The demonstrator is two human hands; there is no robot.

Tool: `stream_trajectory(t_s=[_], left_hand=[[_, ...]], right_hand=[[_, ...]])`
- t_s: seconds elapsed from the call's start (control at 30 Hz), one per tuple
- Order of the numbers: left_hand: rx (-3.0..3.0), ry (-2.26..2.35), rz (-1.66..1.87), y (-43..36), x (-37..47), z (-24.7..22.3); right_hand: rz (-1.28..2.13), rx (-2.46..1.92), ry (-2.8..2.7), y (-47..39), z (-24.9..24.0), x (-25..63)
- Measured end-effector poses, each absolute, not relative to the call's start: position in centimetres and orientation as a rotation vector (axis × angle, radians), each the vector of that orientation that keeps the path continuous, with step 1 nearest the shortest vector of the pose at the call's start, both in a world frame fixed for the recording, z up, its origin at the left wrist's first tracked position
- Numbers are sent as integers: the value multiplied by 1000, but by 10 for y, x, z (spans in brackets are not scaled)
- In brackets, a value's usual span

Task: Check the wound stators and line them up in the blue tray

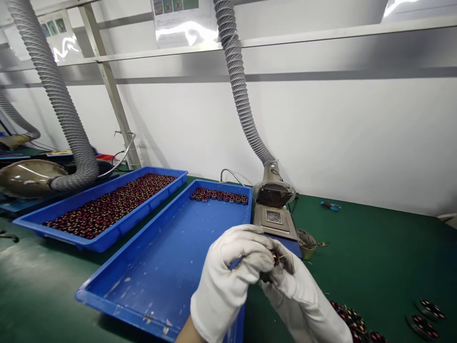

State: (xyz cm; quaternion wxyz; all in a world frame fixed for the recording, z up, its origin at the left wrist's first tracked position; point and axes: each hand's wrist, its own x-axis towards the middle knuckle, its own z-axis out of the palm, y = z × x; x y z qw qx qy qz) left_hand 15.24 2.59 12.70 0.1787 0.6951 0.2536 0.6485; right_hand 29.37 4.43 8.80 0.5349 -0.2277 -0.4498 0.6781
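Note:
In front of me both gloved hands meet at chest height. My left hand (226, 274), in a white glove, is closed with its fingertips on a small round black part (275, 258) with copper and red spots. My right hand (300, 290), also gloved, grips the same part from the other side; the fingers cover most of it. Just beyond the hands stands a solder pot (282, 224) with a square opening of silvery surface. Similar round parts (353, 319) lie by my right forearm, and a few more discs (430, 309) are at the far right.
A blue tray (164, 247) on the left has rows of round parts (221, 195) at its far end. Another blue tray (107, 240) is heaped with parts. A grey duct hose (239, 85) hangs over the pot. A small cup (307, 247) and blue-handled cutters (330, 206) are on the green table.

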Motion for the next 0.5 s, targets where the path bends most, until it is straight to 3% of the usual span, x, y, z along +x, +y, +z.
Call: stream_trajectory(t_s=[0.13, 0.3, 0.5], left_hand=[[1664, 842, 1879, 25, 143, 124], [1863, 772, 1575, 26, 150, 127], [1549, 827, 1864, 29, 152, 123]], right_hand=[[1720, -508, -1017, 29, 98, 292], [1695, -510, -920, 31, 98, 286], [1894, -348, -770, 25, 108, 289]])
